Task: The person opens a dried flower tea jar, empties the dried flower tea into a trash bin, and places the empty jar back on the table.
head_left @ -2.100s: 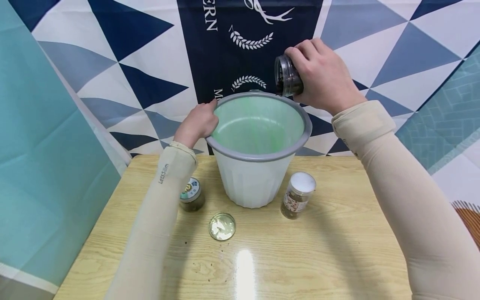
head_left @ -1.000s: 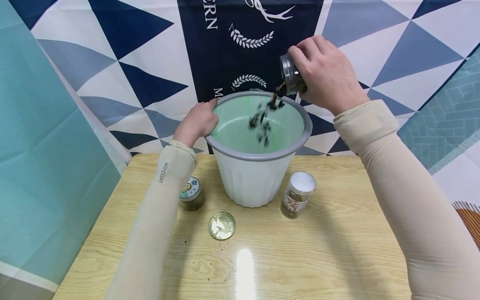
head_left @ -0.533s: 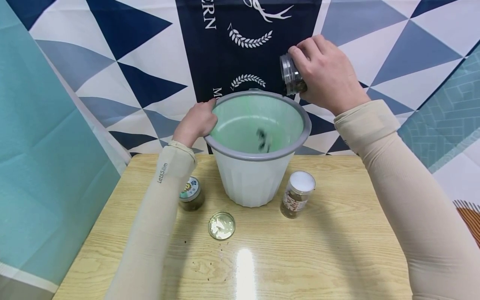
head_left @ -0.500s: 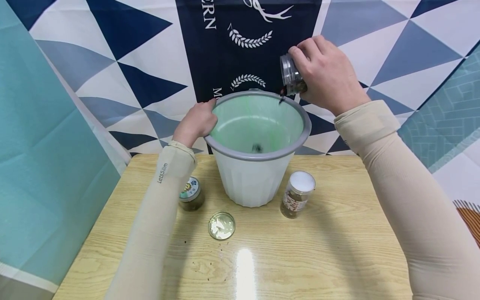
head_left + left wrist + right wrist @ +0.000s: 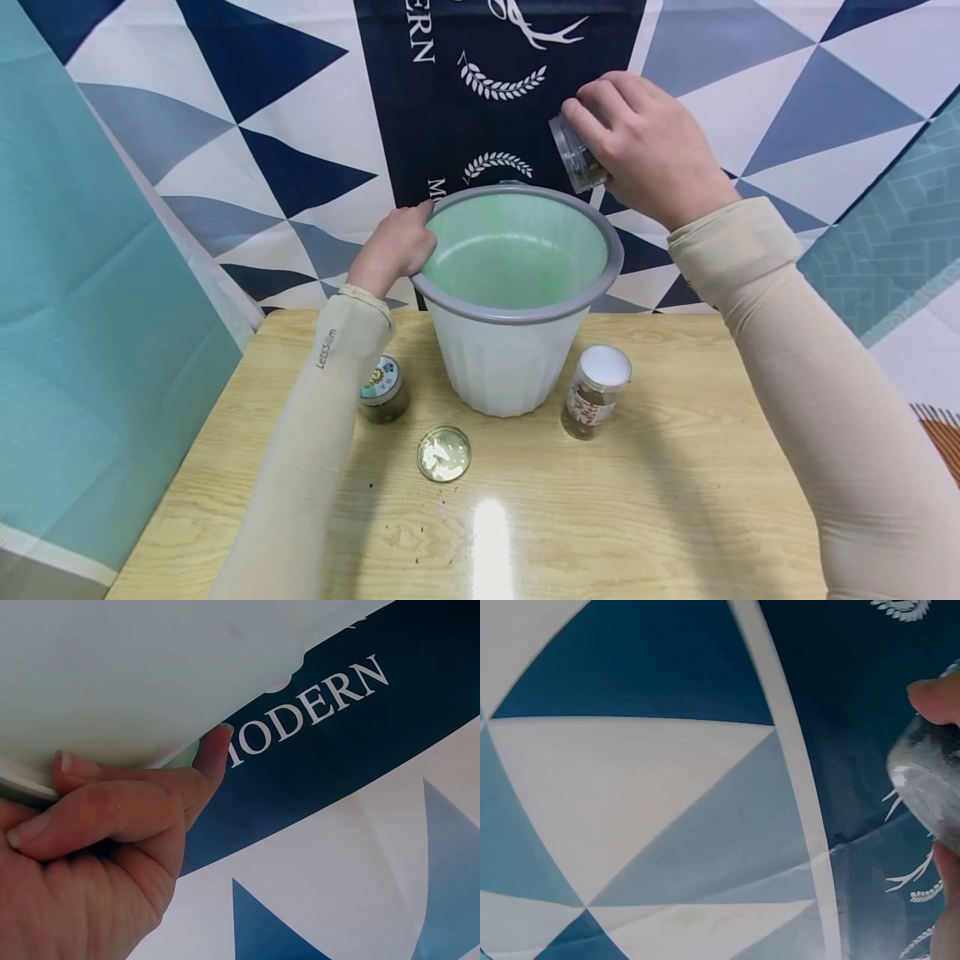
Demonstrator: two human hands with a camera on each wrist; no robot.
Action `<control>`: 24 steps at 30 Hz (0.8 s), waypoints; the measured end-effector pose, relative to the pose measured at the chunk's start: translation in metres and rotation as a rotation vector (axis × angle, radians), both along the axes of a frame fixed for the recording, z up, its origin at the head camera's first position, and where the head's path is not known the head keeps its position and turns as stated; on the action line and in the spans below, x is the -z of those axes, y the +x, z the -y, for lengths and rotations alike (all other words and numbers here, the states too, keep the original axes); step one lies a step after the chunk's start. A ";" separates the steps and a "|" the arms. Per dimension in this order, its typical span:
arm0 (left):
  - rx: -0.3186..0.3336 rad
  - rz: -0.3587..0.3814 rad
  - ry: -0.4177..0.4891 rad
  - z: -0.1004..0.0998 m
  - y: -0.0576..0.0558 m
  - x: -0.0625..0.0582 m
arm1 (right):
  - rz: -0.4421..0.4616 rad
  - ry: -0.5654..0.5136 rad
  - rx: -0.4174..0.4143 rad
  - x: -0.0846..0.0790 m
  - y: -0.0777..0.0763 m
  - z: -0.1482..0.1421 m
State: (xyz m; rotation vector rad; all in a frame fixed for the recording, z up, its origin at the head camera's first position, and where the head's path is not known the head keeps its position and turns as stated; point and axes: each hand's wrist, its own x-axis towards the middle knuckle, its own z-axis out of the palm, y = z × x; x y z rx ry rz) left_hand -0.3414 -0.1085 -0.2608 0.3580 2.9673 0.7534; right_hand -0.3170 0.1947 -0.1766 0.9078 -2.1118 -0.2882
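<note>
A white bucket [image 5: 504,358] with a grey rim and greenish inside stands at the table's back edge. My left hand [image 5: 397,246] grips its rim on the left; in the left wrist view the fingers [image 5: 112,806] curl under the rim. Above the rim's right side, my right hand [image 5: 648,146] holds a clear plastic jar [image 5: 579,154], tilted with its mouth toward the bucket. Some dark stuff shows inside that jar, though my hand covers most of it. The right wrist view catches only the jar's clear base [image 5: 930,780] between fingers. The bucket's floor is hidden from me.
On the wooden table [image 5: 600,517], a white-lidded jar [image 5: 592,396] stands right of the bucket. A squat jar [image 5: 384,392] with a printed lid is on the left, partly behind my sleeve. A clear round lid [image 5: 444,454] lies in front, near dark crumbs. Patterned cloth [image 5: 300,125] hangs behind.
Dark pieces fell from the tilted jar into the bucket; none are falling now. The jar holds less, and my right hand has shifted slightly left and turned it. My left hand stayed on the rim.
</note>
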 end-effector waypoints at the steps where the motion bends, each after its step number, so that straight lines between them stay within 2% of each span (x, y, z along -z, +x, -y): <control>1: -0.002 0.004 0.001 0.000 0.000 0.000 | -0.006 0.007 -0.005 0.000 0.000 0.000; 9: -0.008 -0.010 -0.001 0.000 0.000 0.002 | -0.069 0.040 -0.022 0.000 -0.003 0.002; 16: -0.013 -0.008 -0.009 0.001 0.000 0.000 | -0.096 0.052 -0.066 -0.003 -0.003 0.006; 24: -0.003 -0.024 0.006 0.000 0.003 0.001 | -0.134 0.060 -0.139 0.003 -0.004 0.004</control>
